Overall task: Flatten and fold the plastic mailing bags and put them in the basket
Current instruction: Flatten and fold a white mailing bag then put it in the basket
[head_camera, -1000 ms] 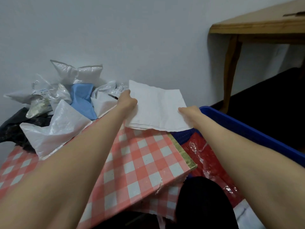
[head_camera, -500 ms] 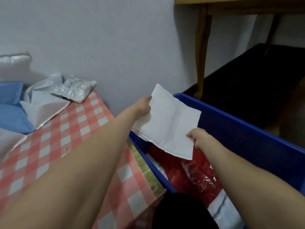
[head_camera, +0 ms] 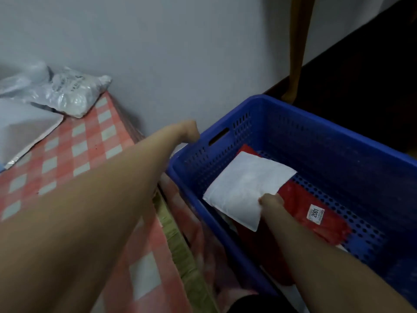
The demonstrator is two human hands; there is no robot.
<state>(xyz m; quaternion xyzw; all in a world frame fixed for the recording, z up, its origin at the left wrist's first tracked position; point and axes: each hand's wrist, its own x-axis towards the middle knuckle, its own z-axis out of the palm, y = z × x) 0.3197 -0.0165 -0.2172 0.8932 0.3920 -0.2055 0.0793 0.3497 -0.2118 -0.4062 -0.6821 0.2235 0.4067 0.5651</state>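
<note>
A folded white mailing bag (head_camera: 246, 188) lies inside the blue perforated basket (head_camera: 352, 141), on top of a red bag (head_camera: 316, 213) with a small white label. My right hand (head_camera: 272, 201) reaches into the basket and pinches the white bag's near right edge. My left hand (head_camera: 188, 129) hovers beside the basket's near left corner, over the table's edge; its fingers are curled under and hold nothing that I can see.
A red-and-white checked table (head_camera: 74, 154) stands to the left of the basket. Crumpled clear and white bags (head_camera: 67, 93) lie at its far end against the grey wall. A wooden table leg (head_camera: 295, 64) and dark floor are behind the basket.
The white bag went from above the table's corner down into the basket. My left hand let go of it and drew back to the basket's corner; my right hand still holds it.
</note>
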